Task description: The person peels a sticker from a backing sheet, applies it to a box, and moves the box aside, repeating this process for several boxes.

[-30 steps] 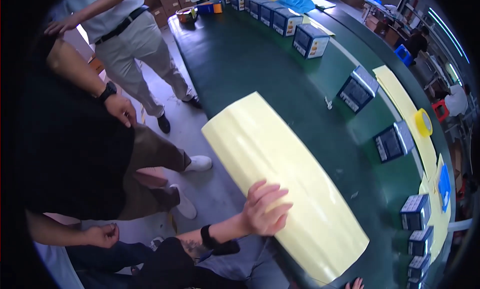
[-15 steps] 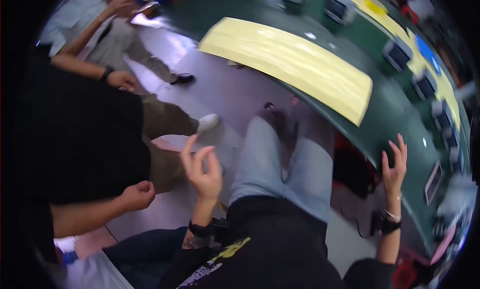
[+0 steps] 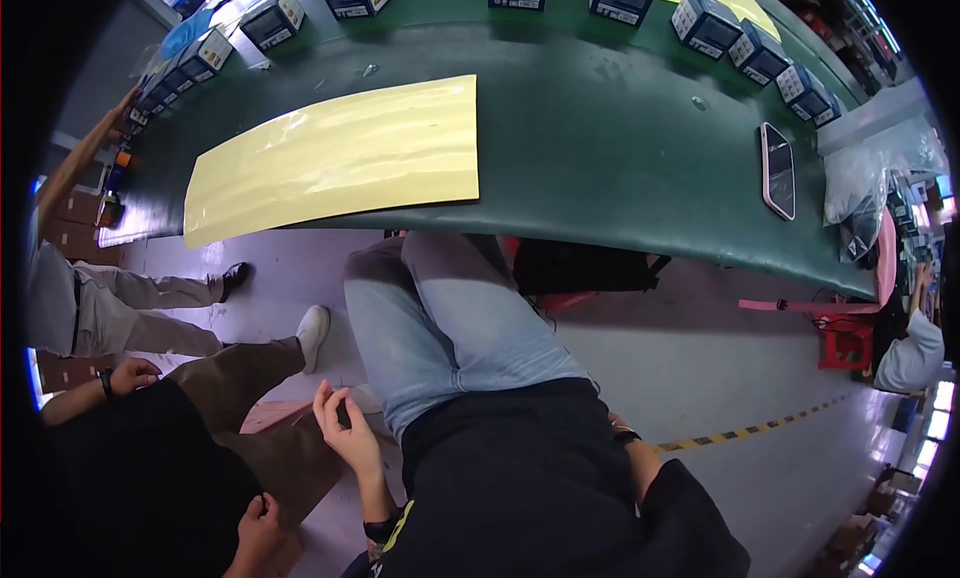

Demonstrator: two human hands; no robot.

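My left hand [image 3: 345, 428] is raised beside my left thigh, its fingers loosely bent and apart with nothing between them. My right hand [image 3: 618, 426] is down at my right hip; most of it is hidden behind my black shirt and its fingers do not show. In front of me is a green-topped table [image 3: 600, 168], touched by neither hand. A glossy pale yellow sheet [image 3: 340, 158] lies along its near edge, left of centre. A phone [image 3: 778, 173] with a pink edge lies on the right part of the table.
Several dark blue boxes [image 3: 623, 0] line the table's far side. A clear plastic bag [image 3: 880, 178] sits at the right end. A seated person [image 3: 150, 468] is close on my left, with another person's legs [image 3: 150, 298] beyond. A black bag [image 3: 580, 268] is under the table.
My view has swung to the right and squared up with the table. My right hand has dropped from beside the table to my hip. The left hand stays raised.
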